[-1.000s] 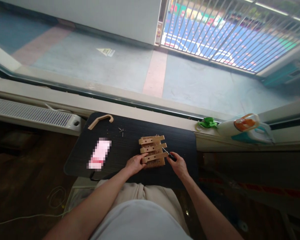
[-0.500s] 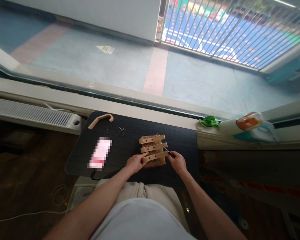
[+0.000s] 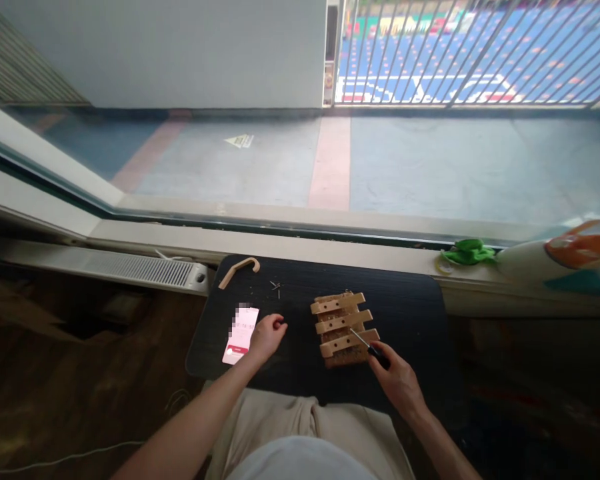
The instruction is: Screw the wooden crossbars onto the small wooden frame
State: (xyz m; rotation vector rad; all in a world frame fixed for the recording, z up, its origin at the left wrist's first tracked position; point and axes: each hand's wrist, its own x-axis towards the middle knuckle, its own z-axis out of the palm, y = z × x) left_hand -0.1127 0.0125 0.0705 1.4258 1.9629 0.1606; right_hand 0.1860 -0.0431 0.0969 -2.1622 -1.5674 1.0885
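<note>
My right hand grips a screwdriver by its black handle. Its thin shaft points up and left over three pale wooden strips with dark holes. They lie side by side across a rough brown block on the black table. To the left, apart from the block, my left hand is closed with its fingers curled in. What they hold, if anything, is too small to make out. This hand covers the right edge of a phone with a lit pink screen. Several small screws lie beyond it.
A hooked wooden piece lies at the table's far left corner. A radiator stands behind on the left. On the windowsill to the right are a green cloth and a white container.
My left hand has let go of the wooden strips and moved left, to the phone. My right hand keeps the screwdriver at the strips. The whole view has turned and shifted.
</note>
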